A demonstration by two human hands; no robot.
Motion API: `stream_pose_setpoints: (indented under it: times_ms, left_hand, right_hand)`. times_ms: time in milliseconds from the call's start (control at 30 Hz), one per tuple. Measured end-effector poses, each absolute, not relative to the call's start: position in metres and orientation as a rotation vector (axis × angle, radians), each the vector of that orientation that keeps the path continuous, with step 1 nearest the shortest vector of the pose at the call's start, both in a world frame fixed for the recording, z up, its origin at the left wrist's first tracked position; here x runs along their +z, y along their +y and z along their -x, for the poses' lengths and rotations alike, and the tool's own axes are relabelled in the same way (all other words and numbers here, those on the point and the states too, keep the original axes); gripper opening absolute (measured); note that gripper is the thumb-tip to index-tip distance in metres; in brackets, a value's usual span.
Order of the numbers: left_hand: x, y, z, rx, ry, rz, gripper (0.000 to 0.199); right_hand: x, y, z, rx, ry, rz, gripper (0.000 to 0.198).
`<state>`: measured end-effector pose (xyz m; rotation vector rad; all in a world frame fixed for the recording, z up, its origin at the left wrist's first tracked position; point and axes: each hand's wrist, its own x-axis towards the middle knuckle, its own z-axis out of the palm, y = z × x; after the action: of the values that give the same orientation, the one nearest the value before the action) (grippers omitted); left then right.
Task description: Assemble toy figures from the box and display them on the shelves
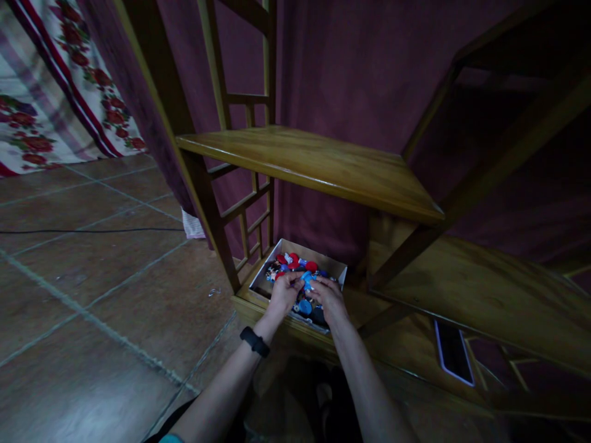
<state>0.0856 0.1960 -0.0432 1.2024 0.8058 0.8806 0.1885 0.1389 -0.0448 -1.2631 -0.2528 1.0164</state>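
Observation:
An open white cardboard box (333,266) sits on the low wooden shelf, filled with small toy figures (292,261) in red, blue, black and white. Over the box, my left hand (285,291) and my right hand (329,294) come together around a light blue toy figure (307,280). The fingers of both hands are closed on it, one hand at each side. Near my right wrist a round blue piece (305,306) lies among the toys. A dark band (255,341) is on my left wrist. My fingers hide part of the box's contents.
A wooden shelf board (305,161) juts out above the box, with slanted posts and lattice at the left. A phone (454,352) lies on the lower ledge to the right. A dark cable (92,231) crosses the tiled floor (138,295). Purple curtain (341,80) hangs behind.

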Motion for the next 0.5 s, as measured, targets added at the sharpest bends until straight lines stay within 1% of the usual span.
stream_pose_setpoints:
  times_ms: [133,233,367,433,500]
  left_hand:
    - [-0.0435,0.1968,-0.0865,0.876,0.792,-1.176,0.012]
    - [-0.0421,0.1993,-0.0853,0.888,0.864,-1.005,0.011]
    - [-0.0424,0.2018,-0.0823,0.852,0.921,-0.775,0.008]
    - [-0.0434,0.2022,-0.0815,0.816,0.931,-0.729,0.007]
    - [-0.0445,0.2021,-0.0815,0.788,0.923,-0.714,0.008]
  right_hand:
    - [-0.0454,0.1388,-0.1915,1.079,-0.275,1.234,0.029]
    - [-0.0439,0.1385,-0.1937,1.153,-0.324,1.233,0.029]
    - [-0.0426,0.1362,-0.1963,1.039,-0.424,1.385,0.024]
    - [-0.0424,0.1353,-0.1972,0.994,-0.496,1.404,0.025]
    - [-0.0425,0.1354,-0.1973,1.028,-0.547,1.349,0.028]
